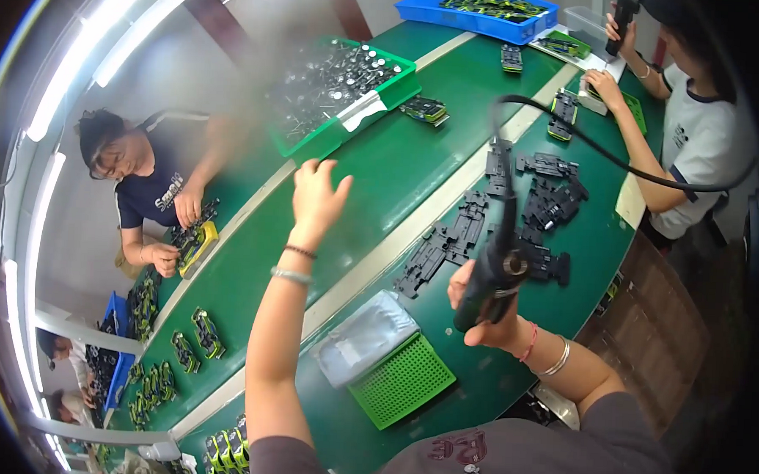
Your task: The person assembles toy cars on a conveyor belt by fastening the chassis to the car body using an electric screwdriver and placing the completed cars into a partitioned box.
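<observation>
My left hand (320, 202) reaches out over the green table, its fingers apart and nothing in them. Just beyond it stands a green bin (394, 92) heaped with small black and silvery-white parts. In my right hand (504, 329) is a black electric screwdriver (485, 294), held upright with its cable rising from the top and looping right. Flat black plastic chassis pieces (429, 258) lie on the table past the screwdriver, with more chassis pieces (550, 202) to their right. Nearer me sits a green perforated basket (403, 382) beside a clear plastic tray (367, 338).
One co-worker (158, 172) handles a yellow-and-black piece (197, 250) across the table. Another co-worker (698, 124) at far right holds a black tool (623, 23). A blue bin (482, 21) stands at the back. Black-and-green assemblies (208, 333) line the left side.
</observation>
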A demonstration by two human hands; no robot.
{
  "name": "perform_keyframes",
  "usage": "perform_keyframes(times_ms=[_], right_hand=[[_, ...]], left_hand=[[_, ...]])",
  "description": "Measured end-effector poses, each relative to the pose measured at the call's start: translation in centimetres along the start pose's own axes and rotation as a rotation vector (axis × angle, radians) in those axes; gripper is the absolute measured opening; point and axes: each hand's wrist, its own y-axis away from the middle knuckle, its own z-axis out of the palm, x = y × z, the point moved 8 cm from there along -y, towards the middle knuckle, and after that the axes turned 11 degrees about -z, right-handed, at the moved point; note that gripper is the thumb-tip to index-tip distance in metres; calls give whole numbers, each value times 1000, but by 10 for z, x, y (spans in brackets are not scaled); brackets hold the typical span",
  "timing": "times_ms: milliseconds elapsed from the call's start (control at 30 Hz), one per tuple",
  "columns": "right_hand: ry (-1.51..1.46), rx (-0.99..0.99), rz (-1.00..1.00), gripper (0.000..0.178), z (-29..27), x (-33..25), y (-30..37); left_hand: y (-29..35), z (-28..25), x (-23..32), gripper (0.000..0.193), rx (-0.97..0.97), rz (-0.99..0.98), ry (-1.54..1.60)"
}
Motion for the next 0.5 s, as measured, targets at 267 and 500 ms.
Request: perform_keyframes(times_ms=[267,500], right_hand=[[113,-161,-206,65,17,-34,-16],[30,-159,-50,66,9,-30,-18]], left_hand=[[-109,43,-27,43,105,-8,67],[-194,104,-33,82,-77,-394,170]])
